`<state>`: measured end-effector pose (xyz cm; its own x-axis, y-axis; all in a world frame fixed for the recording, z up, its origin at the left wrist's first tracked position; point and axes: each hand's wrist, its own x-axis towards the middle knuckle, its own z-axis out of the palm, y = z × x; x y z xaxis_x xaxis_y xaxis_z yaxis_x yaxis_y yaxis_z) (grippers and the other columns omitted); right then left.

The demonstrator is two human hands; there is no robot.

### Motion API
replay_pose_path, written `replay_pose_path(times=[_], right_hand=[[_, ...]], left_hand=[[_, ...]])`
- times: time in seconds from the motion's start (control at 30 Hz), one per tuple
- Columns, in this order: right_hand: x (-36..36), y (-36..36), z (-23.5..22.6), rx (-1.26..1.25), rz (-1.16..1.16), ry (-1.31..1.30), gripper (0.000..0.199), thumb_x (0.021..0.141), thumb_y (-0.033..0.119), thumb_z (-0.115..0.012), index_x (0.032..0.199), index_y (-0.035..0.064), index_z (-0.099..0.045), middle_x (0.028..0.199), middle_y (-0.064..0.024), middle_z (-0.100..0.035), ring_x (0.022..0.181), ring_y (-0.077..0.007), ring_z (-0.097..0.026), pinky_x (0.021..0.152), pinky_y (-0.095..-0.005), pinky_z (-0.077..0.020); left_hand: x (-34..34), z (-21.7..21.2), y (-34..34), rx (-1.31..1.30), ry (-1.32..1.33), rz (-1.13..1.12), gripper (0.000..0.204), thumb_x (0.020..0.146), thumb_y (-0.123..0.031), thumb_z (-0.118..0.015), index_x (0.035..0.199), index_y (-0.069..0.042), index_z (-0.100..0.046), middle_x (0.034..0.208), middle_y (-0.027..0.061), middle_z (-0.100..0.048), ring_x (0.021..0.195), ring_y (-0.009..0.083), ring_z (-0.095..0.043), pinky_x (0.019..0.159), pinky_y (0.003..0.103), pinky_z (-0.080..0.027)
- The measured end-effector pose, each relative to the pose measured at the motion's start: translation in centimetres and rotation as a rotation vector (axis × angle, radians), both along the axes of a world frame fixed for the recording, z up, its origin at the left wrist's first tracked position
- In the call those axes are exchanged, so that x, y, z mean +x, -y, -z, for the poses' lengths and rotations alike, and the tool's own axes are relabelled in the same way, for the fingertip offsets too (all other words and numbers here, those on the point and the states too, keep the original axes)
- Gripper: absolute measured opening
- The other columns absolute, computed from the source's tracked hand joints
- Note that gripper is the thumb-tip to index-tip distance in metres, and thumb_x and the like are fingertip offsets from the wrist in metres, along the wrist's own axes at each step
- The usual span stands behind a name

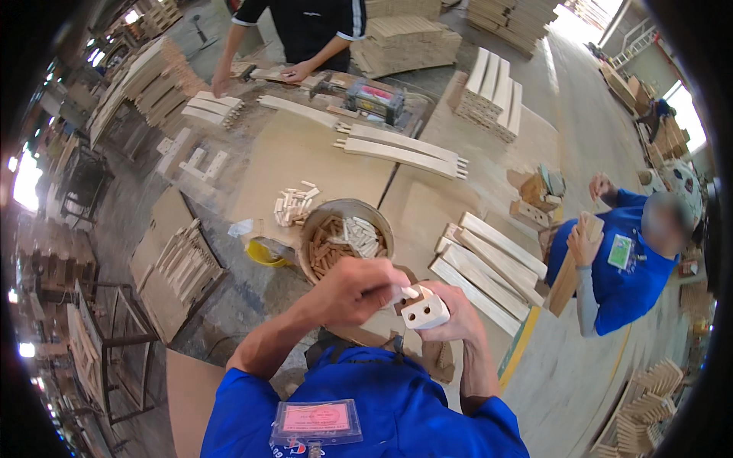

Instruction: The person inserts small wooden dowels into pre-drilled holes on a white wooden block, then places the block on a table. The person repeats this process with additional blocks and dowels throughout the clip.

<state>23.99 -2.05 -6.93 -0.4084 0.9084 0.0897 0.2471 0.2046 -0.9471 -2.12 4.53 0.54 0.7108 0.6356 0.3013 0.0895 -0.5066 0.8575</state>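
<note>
Wooden block (425, 311) in hands | dowel bowl (345, 208) beyond | slats (489, 263) right

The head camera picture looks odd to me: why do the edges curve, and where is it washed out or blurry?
Head view: the fisheye lens bows straight edges toward a black rim; daylight blows out the doorway top right and openings on the left; the left hand and right hand holding the drilled wooden block are sharp; the far edges smear.

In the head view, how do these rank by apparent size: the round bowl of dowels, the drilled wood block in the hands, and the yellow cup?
1. Round bowl of dowels, largest.
2. Drilled wood block, though it is nearer the camera.
3. Yellow cup, partly hidden, so unsure.
</note>
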Motion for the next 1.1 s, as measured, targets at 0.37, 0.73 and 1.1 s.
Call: replay_pose_path(times=[0.37, 0.73, 1.1], right_hand=[[-1.7, 0.3, -1.8, -0.552, -0.071, 0.101, 0.051, 0.066, 0.004, -0.073, 0.116, 0.0039, -0.063, 0.094, -0.0102, -0.07, 0.084, -0.0201, -0.069, 0.073, -0.0379, -0.0582], [-1.7, 1.5, -1.5, -0.48, 0.033, 0.079, 0.062, 0.063, 0.009, -0.08, 0.123, 0.0028, -0.064, 0.098, -0.0081, -0.072, 0.088, -0.0189, -0.07, 0.074, -0.0354, -0.0575], [-3.4, 2.8, -0.4, -0.492, -0.119, -0.018, 0.061, 0.064, 0.004, -0.085, 0.121, 0.0018, -0.063, 0.103, -0.0085, -0.071, 0.092, -0.0188, -0.069, 0.077, -0.0355, -0.0572]], left_hand=[[-1.1, 0.5, -0.2, 0.431, -0.147, 0.085, 0.015, 0.081, -0.01, -0.066, 0.087, -0.002, -0.055, 0.085, 0.0149, -0.057, 0.076, 0.036, -0.065, 0.062, 0.045, -0.051], [-1.5, 0.2, -0.6, 0.158, 0.034, 0.197, 0.012, 0.096, -0.012, -0.059, 0.095, 0.0, -0.056, 0.087, 0.0201, -0.06, 0.084, 0.0408, -0.063, 0.072, 0.049, -0.047], [-3.5, 0.9, 2.6, 0.134, 0.111, 0.104, 0.01, 0.1, -0.011, -0.056, 0.097, -0.001, -0.055, 0.081, 0.0177, -0.059, 0.078, 0.0399, -0.06, 0.069, 0.046, -0.046]])
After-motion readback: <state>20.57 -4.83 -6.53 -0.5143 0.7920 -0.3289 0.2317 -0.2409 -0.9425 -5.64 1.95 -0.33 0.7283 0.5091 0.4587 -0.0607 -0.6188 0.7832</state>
